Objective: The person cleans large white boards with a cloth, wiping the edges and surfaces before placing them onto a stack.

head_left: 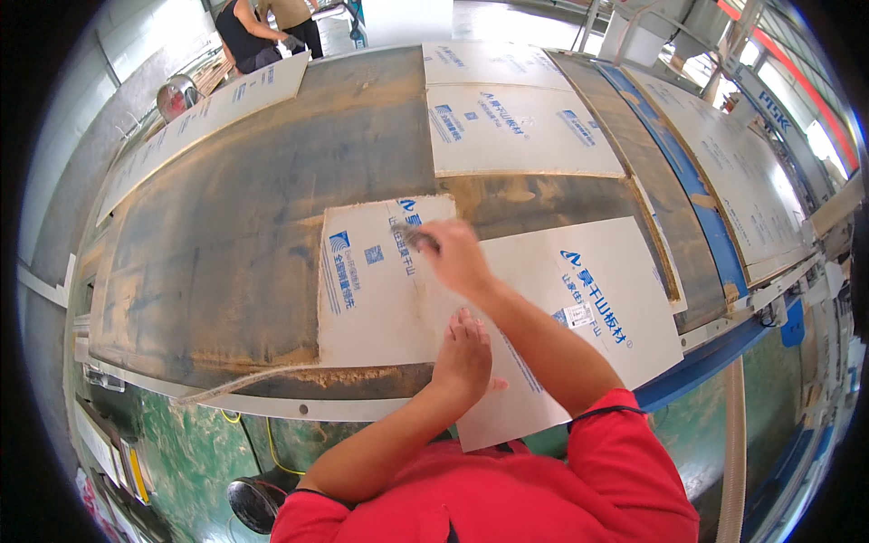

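Note:
My right hand (457, 257) is closed round a small dark object (416, 239), blurred and mostly covered by the fingers, over the upper part of a white printed board (362, 299). Its exact kind does not show. Below it my left hand (465, 355) lies palm down where that board meets a second white panel (588, 262), fingers close together and the thumb out to the side. The second panel bears blue print and a small white label (579, 315), and its near corner sticks out over the table edge toward my body.
The wide worktable (253, 235) is dark and dusty with sawdust. More white boards lie at its far side (516, 136), far left (208, 113) and right (724, 163). A loose edge strip (244, 380) crosses the front edge. Two people (262, 32) stand behind the table.

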`<action>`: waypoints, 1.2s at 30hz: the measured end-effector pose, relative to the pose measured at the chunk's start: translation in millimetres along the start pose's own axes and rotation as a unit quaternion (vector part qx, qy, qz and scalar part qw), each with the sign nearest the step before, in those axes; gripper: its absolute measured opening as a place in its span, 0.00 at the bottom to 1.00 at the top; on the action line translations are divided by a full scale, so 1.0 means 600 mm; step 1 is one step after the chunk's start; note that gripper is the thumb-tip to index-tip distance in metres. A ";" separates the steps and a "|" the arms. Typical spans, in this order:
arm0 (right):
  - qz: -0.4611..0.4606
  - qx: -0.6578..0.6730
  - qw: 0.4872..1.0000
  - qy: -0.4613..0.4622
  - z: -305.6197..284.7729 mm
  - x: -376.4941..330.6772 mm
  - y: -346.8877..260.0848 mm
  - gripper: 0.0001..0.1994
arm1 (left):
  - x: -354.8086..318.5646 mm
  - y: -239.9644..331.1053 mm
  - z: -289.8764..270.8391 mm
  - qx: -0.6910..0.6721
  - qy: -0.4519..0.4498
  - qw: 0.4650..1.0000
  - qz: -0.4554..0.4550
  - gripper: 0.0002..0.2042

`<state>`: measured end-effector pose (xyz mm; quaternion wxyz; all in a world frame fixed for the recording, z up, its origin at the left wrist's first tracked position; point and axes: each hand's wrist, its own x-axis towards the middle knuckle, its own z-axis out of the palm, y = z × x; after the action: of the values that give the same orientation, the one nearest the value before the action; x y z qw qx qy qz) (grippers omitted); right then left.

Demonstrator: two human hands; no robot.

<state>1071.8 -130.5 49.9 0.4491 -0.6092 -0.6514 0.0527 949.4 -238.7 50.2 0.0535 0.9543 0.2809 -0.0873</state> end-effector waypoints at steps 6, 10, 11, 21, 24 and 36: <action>0.012 -0.256 0.964 0.076 -0.105 -0.053 0.115 0.07 | -0.011 -0.011 0.014 -0.014 0.026 0.999 0.016 0.54; 0.042 -0.190 0.980 0.050 -0.024 -0.074 0.085 0.05 | -0.018 -0.014 0.016 0.013 0.036 0.999 0.008 0.53; 0.045 -0.169 0.984 0.015 0.014 -0.057 0.071 0.08 | -0.016 -0.012 0.021 0.018 0.053 0.998 0.013 0.52; -0.043 -0.075 0.996 0.037 -0.054 -0.001 0.030 0.10 | 0.006 -0.014 -0.003 -0.024 0.101 0.995 -0.002 0.50; -0.028 -0.191 0.981 -0.003 -0.143 -0.058 0.121 0.11 | 0.017 -0.009 -0.010 -0.039 0.072 0.996 0.020 0.53; 0.165 -0.373 0.906 0.114 -0.446 -0.097 0.426 0.06 | 0.040 0.020 -0.053 -0.055 0.031 0.998 0.007 0.52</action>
<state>1428.0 -243.2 20.2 0.2449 -0.8330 -0.4581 -0.1906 980.1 -231.0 77.1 0.0976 0.9541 0.2801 -0.0414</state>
